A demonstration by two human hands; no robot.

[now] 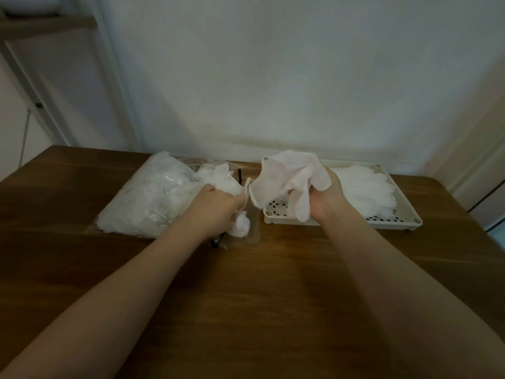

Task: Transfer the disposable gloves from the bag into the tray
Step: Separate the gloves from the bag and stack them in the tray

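A clear plastic bag (153,198) stuffed with white disposable gloves lies on the wooden table at the left. My left hand (216,205) grips a crumpled bunch of gloves (232,184) at the bag's open mouth. My right hand (325,198) holds up one spread white glove (289,176) over the left end of a cream tray (410,214). Several flat white gloves (366,190) lie stacked in the tray's right part. The tray's floor has a black perforated pattern.
The brown wooden table (273,283) stretches toward me below both forearms. A white wall stands right behind the bag and tray. A cabinet door (41,105) is at the far left, and the table's right edge drops off near the tray.
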